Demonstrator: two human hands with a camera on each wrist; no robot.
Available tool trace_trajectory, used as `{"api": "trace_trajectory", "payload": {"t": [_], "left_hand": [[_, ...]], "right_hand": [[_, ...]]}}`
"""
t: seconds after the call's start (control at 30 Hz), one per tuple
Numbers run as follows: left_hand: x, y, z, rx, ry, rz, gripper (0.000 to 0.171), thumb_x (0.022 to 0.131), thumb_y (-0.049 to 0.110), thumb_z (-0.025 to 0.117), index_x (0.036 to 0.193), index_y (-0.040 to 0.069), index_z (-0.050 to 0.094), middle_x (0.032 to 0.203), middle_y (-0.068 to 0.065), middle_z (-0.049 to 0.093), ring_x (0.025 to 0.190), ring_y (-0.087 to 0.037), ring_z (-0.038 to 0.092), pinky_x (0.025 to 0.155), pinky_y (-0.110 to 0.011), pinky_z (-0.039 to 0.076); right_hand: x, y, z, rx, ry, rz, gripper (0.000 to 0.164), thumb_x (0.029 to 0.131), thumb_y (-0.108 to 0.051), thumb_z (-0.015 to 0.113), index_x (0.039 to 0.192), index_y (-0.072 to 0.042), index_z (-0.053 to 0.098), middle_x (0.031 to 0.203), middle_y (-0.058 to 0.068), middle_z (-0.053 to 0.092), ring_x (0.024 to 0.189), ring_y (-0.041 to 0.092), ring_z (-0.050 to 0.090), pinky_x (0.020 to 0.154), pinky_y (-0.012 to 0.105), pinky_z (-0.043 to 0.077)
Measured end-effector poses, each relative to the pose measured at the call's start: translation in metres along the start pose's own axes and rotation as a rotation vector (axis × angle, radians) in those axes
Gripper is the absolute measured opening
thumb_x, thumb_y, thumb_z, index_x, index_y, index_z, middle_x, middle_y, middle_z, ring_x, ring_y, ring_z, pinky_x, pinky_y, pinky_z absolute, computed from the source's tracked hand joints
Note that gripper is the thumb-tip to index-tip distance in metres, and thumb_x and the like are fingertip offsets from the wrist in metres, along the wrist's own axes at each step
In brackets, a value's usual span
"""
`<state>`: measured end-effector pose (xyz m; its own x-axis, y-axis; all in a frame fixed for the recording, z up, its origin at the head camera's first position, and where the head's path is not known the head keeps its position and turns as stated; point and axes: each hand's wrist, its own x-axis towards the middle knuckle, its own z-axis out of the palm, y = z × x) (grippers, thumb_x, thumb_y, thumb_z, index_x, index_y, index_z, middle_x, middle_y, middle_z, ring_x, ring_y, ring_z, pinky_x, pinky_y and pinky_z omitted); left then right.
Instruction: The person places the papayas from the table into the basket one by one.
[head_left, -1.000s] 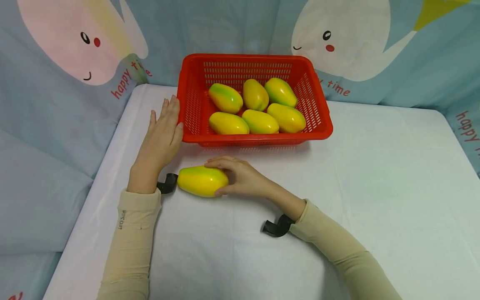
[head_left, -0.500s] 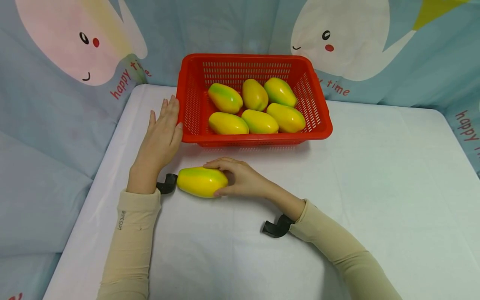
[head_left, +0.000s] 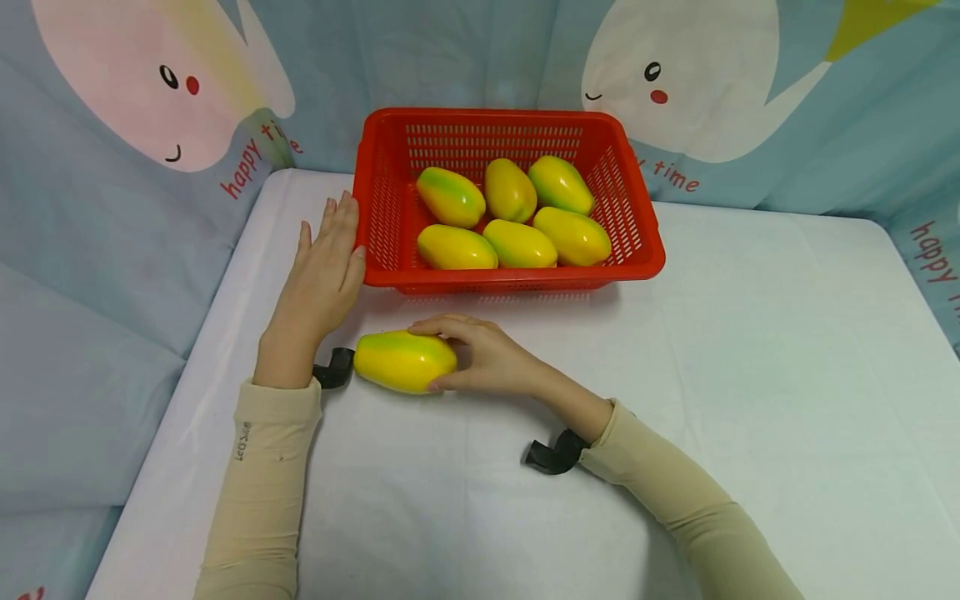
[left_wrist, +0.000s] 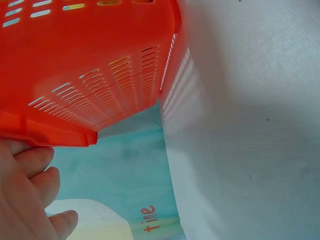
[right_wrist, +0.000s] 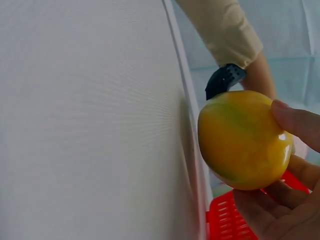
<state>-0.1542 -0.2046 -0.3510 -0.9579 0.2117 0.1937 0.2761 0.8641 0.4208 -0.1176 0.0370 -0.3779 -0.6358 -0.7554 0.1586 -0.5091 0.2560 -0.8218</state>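
My right hand (head_left: 491, 357) holds a glossy yellow-green papaya (head_left: 401, 362) by its broad right end, with thumb and fingers curled round opposite sides. The fruit lies lengthwise in front of the red basket (head_left: 517, 282), its narrow end pointing left towards my left wrist. In the right wrist view the papaya (right_wrist: 242, 140) shows end-on between thumb and fingers. My left hand (head_left: 318, 262) rests with straight fingers along the basket's left side. From the left wrist, my fingertips (left_wrist: 47, 185) appear right at the basket's rim (left_wrist: 50, 137).
Several more papayas (head_left: 517, 243) lie in two rows inside the basket, which stands at the back of the white-covered table (head_left: 765, 375). A blue printed curtain (head_left: 465, 58) hangs behind and at the left. Black curved mounts (head_left: 555, 454) stick out at both wrists.
Almost nothing differs. The papaya shifts very slightly in my right hand, while my left hand and the basket stay put.
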Motion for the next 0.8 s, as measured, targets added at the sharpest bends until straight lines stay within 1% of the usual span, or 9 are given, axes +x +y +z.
{"api": "trace_trajectory", "payload": {"t": [0.1, 0.3, 0.43, 0.57, 0.63, 0.8], "left_hand": [[0.000, 0.000, 0.000, -0.003, -0.001, 0.003, 0.060, 0.099, 0.027, 0.030, 0.152, 0.007, 0.009, 0.158, -0.005, 0.007, 0.144, -0.020, 0.002, 0.113, -0.049, -0.002], [0.000, 0.002, -0.001, -0.006, -0.004, -0.001, 0.059, 0.100, 0.026, 0.030, 0.152, 0.007, 0.009, 0.158, -0.005, 0.007, 0.144, -0.020, 0.001, 0.114, -0.047, -0.003], [0.000, 0.003, -0.001, -0.003, -0.008, -0.011, 0.060, 0.100, 0.026, 0.031, 0.152, 0.007, 0.009, 0.157, -0.005, 0.007, 0.144, -0.019, 0.001, 0.114, -0.046, -0.003], [0.000, 0.003, -0.001, 0.004, -0.006, -0.015, 0.060, 0.099, 0.026, 0.031, 0.152, 0.007, 0.009, 0.157, -0.005, 0.008, 0.144, -0.019, 0.001, 0.114, -0.048, -0.002], [0.000, 0.003, -0.001, 0.008, -0.003, -0.016, 0.060, 0.099, 0.027, 0.031, 0.152, 0.008, 0.009, 0.157, -0.005, 0.008, 0.144, -0.019, 0.002, 0.114, -0.049, -0.001], [0.000, 0.003, -0.001, 0.006, 0.000, -0.015, 0.060, 0.099, 0.027, 0.031, 0.152, 0.007, 0.010, 0.157, -0.005, 0.009, 0.144, -0.020, 0.002, 0.114, -0.048, -0.002]], "right_hand": [[-0.001, -0.002, -0.002, 0.019, 0.009, -0.003, 0.062, 0.073, -0.014, 0.082, 0.129, -0.007, 0.056, 0.130, 0.004, 0.056, 0.116, 0.011, 0.050, 0.098, 0.026, 0.042], [-0.002, -0.006, -0.006, 0.044, 0.026, -0.013, 0.061, 0.074, -0.014, 0.081, 0.129, -0.007, 0.056, 0.131, 0.002, 0.055, 0.116, 0.009, 0.051, 0.099, 0.024, 0.041], [-0.003, -0.010, -0.010, 0.051, 0.037, -0.017, 0.061, 0.074, -0.014, 0.081, 0.130, -0.008, 0.056, 0.131, 0.001, 0.055, 0.117, 0.008, 0.050, 0.100, 0.027, 0.041], [-0.004, -0.014, -0.016, 0.071, 0.052, -0.020, 0.062, 0.075, -0.014, 0.080, 0.131, -0.009, 0.055, 0.131, 0.000, 0.055, 0.118, 0.008, 0.049, 0.100, 0.029, 0.041], [-0.004, -0.015, -0.019, 0.085, 0.064, -0.030, 0.062, 0.075, -0.013, 0.080, 0.131, -0.008, 0.055, 0.132, 0.001, 0.055, 0.119, 0.009, 0.049, 0.100, 0.031, 0.042], [-0.006, -0.018, -0.027, 0.097, 0.103, -0.070, 0.063, 0.074, -0.010, 0.081, 0.130, -0.004, 0.054, 0.131, 0.004, 0.055, 0.118, 0.012, 0.050, 0.100, 0.032, 0.042]]}}
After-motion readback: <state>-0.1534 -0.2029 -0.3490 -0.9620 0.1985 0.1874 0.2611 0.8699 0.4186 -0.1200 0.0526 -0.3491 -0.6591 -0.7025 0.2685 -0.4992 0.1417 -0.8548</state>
